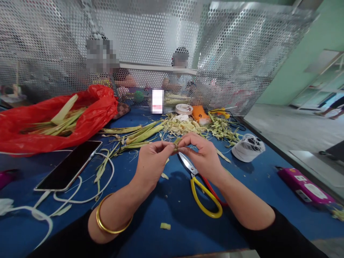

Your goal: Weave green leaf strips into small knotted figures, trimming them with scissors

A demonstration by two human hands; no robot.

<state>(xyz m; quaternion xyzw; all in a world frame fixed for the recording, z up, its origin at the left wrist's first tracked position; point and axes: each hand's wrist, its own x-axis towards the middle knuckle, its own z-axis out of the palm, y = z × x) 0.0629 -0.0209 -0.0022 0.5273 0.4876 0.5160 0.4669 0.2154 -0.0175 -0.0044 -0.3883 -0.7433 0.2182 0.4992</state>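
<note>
Both hands meet above the blue table (166,200), pinching one small green leaf piece (176,142) between their fingertips. My left hand (152,161) has its fingers closed on the piece's left end, and a gold bangle sits on that forearm. My right hand (200,152) pinches the right end. Just below and behind the right hand lie yellow-handled scissors (200,190) flat on the table. Long green leaf strips (142,134) and a heap of pale shredded leaf (185,125) lie beyond the hands.
A red plastic bag (53,122) holding leaves lies at the left. A phone (70,165) with a white cable (80,193) is near it. A spool of white thread (248,147) and a purple box (305,186) are at the right. Behind a perforated metal screen (150,39) sit two people.
</note>
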